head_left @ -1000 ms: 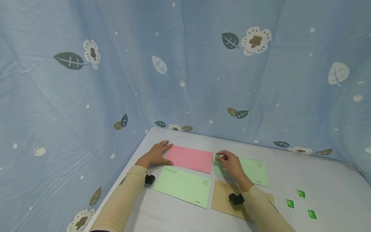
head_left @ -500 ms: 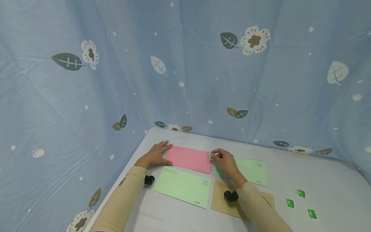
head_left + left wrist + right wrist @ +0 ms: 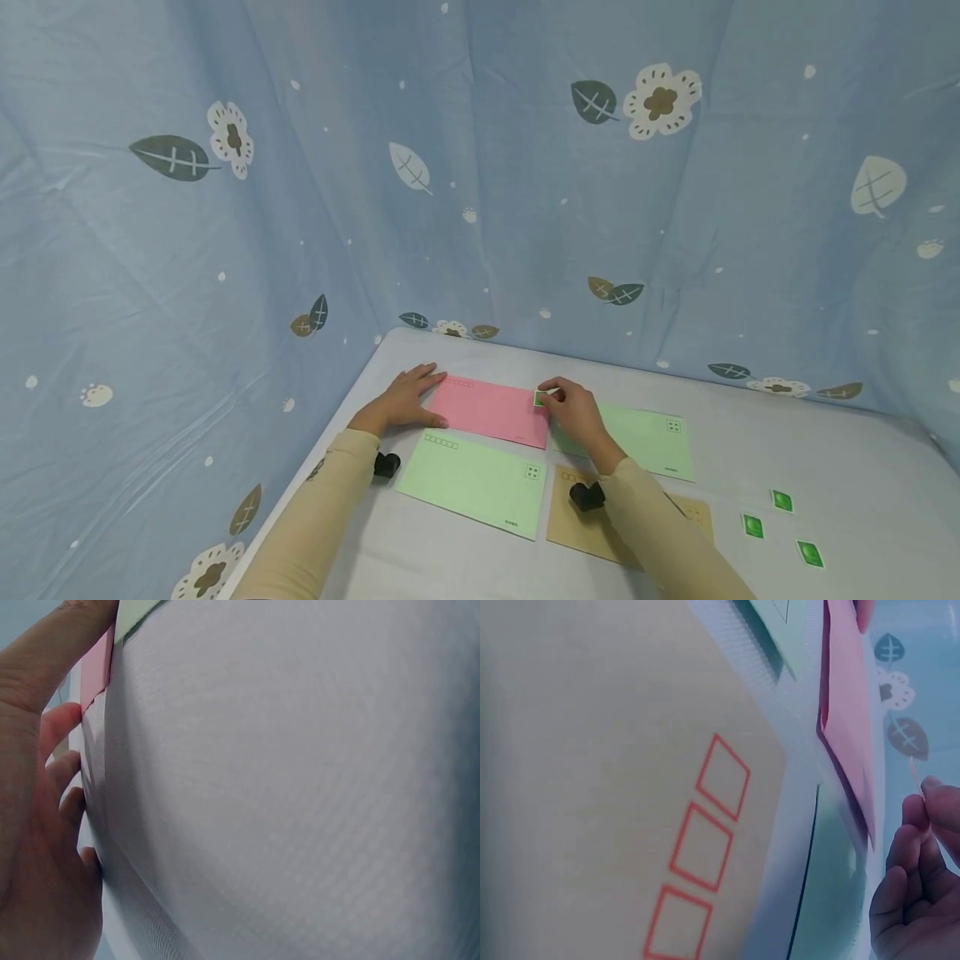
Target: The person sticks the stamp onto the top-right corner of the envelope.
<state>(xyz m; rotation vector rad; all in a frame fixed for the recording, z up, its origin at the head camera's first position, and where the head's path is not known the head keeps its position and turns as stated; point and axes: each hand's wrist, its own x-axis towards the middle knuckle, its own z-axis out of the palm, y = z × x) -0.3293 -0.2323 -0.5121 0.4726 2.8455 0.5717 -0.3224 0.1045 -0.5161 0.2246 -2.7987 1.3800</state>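
A pink envelope [image 3: 487, 408] lies at the back left of the table. My left hand [image 3: 407, 398] rests at its left end, fingers spread and thumb on the lower left corner. At its upper right corner my right hand [image 3: 576, 410] pinches a small green stamp [image 3: 538, 399] between thumb and fingertips. In the right wrist view the stamp [image 3: 916, 774] shows edge-on, a little above the pink envelope [image 3: 847, 712]. The left wrist view has my left hand [image 3: 45, 825] beside the table, with the pink envelope [image 3: 95, 667] by the thumb.
One light green envelope [image 3: 472, 483] lies in front of the pink one, another green envelope [image 3: 648, 437] to its right. A tan envelope [image 3: 585, 529] is partly under my right forearm. Three green stamps [image 3: 753, 526] lie at the right. A blue patterned curtain [image 3: 525, 208] stands behind.
My right hand has moved left with the stamp, from the left edge of the back green envelope to the pink envelope's upper right corner. My left hand has stayed in place.
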